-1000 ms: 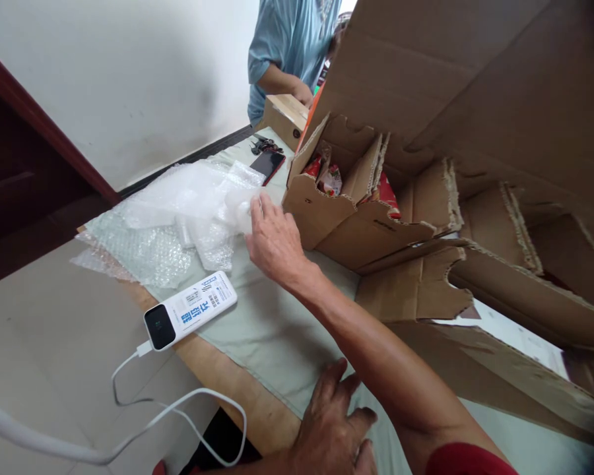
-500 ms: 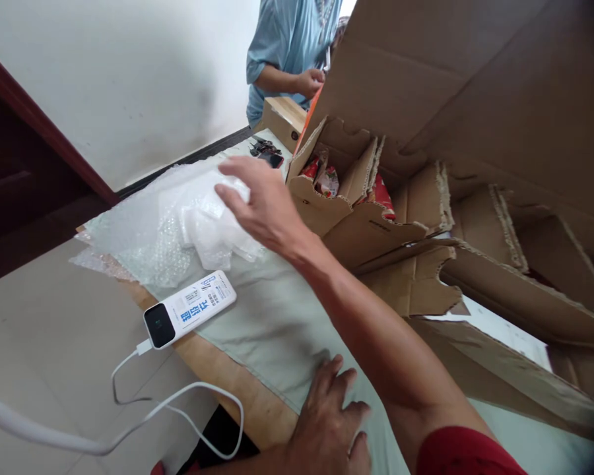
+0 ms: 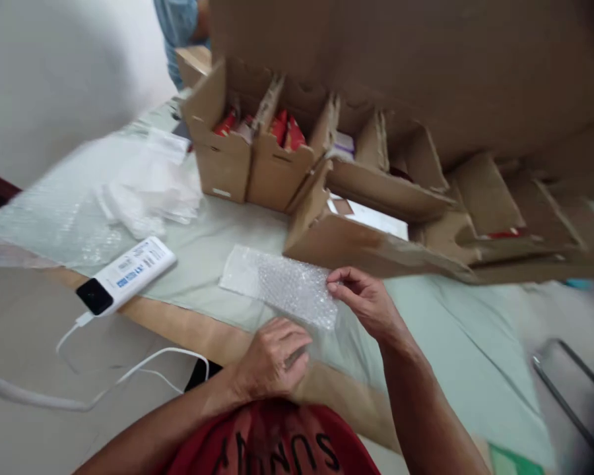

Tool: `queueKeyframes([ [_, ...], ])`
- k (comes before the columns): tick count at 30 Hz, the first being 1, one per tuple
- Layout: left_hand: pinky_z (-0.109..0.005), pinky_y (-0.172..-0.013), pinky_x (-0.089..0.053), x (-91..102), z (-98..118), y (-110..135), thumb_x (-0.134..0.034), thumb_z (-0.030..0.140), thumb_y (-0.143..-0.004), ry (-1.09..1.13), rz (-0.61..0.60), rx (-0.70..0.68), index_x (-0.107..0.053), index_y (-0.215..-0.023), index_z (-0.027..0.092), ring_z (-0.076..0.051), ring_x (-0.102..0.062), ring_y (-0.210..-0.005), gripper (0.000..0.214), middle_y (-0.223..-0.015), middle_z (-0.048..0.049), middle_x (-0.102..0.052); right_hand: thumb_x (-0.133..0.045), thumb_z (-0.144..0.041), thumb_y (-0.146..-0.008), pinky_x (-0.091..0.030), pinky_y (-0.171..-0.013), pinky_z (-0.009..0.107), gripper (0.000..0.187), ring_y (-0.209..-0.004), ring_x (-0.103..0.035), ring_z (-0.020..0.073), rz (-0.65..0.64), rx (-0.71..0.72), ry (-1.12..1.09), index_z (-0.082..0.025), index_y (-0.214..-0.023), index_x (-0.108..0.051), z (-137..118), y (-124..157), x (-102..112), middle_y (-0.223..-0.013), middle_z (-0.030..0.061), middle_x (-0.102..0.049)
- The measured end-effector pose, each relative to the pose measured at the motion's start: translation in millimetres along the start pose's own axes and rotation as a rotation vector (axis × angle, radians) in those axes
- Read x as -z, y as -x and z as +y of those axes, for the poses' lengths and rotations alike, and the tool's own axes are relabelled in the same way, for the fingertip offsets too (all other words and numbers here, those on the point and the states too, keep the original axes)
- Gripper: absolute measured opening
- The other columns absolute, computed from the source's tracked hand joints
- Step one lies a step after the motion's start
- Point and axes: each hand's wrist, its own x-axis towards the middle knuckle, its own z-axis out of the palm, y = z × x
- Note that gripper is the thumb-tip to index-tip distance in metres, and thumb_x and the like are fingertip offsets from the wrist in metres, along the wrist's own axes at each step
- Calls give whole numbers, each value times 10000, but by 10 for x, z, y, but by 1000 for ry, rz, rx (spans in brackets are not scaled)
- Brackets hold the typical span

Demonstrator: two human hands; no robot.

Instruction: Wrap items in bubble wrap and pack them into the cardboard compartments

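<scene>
Plastic bubble wrap (image 3: 282, 284), one edge partly hidden by right hand (image 3: 369, 307).

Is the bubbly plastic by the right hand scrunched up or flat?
Flat: the bubbly plastic lies as a long strip on the pale green cloth, and the right hand pinches one end.

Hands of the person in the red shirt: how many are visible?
2: the left hand is at the near edge of the table; the right hand pinches one end of a bubble wrap sheet.
</scene>
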Motion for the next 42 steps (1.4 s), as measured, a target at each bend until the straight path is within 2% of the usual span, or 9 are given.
queueKeyframes([
  [5,-358,-850,-599,99,210,113,-565,89,-870,-26,-67,-120,-707,-1057,198,-203,-718,-934,258,-944,-74,-763,-670,-363,-843,-562,-689,344,185,-840,-682,212,205,-59,278,-214,-919,-748,500,672,502,-1003,90,-733],
  [9,-450,-1000,-557,126,207,-135,-562,93,-897,-334,-31,-108,-696,-1098,172,-262,-680,-1131,254,-1080,-115,-753,-581,-296,-928,-567,-935,478,255,-1289,-603,308,368,42,562,-240,-1115,-745,603,927,483,-1393,143,-634],
  [15,-722,-1160,-304,6,22,-456,-562,318,-954,-800,-354,73,-624,-1347,163,-437,-399,-1482,427,-1540,-211,-516,-579,-340,-1004,-421,-1142,519,474,-1459,-459,308,-57,266,823,-183,-1451,-569,561,837,-22,-1583,163,-497],
  [19,-693,-1166,-302,123,-95,-291,-521,361,-981,-839,-433,106,-541,-1436,152,-430,-386,-1489,501,-1580,-212,-474,-494,-370,-1050,-339,-1198,525,481,-1509,-400,298,-54,199,898,-182,-1491,-535,785,997,158,-1608,138,-475],
  [22,-621,-1192,-310,201,-94,-172,-524,354,-981,-832,-425,79,-551,-1413,152,-397,-390,-1491,478,-1566,-197,-494,-453,-326,-1051,-386,-1149,519,416,-1464,-466,310,132,111,886,-170,-1396,-625,918,1206,428,-1528,147,-569],
  [25,-596,-1136,-381,183,-26,-167,-559,317,-963,-861,-409,77,-610,-1339,159,-397,-464,-1426,411,-1508,-196,-551,-537,-327,-998,-438,-1080,507,365,-1405,-523,336,232,180,863,-161,-1282,-694,913,1259,499,-1458,168,-625],
  [29,-532,-1061,-450,138,31,-244,-629,246,-911,-901,-403,78,-644,-1289,188,-361,-526,-1352,383,-1462,-161,-598,-614,-339,-957,-460,-1036,526,375,-1360,-553,350,47,363,867,-197,-1295,-696,860,1085,327,-1466,158,-619],
  [35,-504,-1066,-450,248,-44,-218,-628,255,-907,-787,-400,70,-664,-1269,215,-325,-533,-1351,366,-1457,-135,-608,-558,-388,-1001,-481,-1012,526,307,-1297,-605,336,-10,355,759,-236,-1181,-756,840,947,328,-1383,126,-683],
  [42,-574,-1115,-410,436,-241,-153,-526,354,-944,-725,-9,266,-696,-1199,168,-368,-526,-1346,358,-1405,-188,-619,-612,-416,-956,-445,-1048,545,376,-1340,-534,377,164,116,822,-185,-1235,-714,845,812,380,-1432,164,-629],
])
